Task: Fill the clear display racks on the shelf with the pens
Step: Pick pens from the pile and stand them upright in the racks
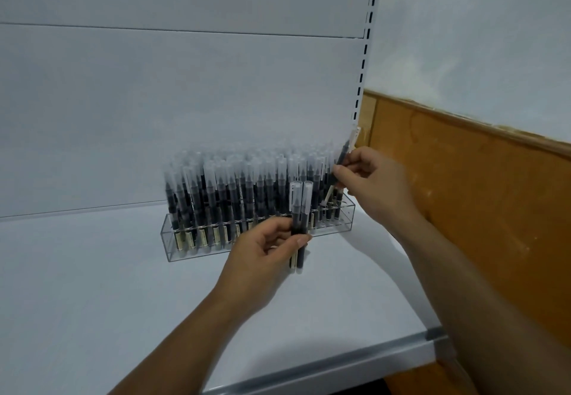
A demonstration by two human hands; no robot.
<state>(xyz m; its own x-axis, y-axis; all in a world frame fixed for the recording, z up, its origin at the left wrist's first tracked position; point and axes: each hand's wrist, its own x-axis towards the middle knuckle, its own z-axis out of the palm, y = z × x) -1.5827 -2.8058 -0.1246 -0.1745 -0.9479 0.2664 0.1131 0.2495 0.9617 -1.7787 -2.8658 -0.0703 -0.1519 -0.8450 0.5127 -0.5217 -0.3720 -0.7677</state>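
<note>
Pinching tilted pen (344,152), right grip (370,178); left grip (265,248) curled round two pens (299,206).

A white wall (479,24) tops orange-brown wood panelling (463,194) (its painted edge ragged)

Bare left hand (265,249) and right hand (374,181), bare forearms (191,326)

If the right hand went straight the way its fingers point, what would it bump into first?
Most likely the standing pens at the right end of the clear rack. The right hand, pinching one tilted pen, points its fingers left at them. How deep they sit is hard to judge.
</note>
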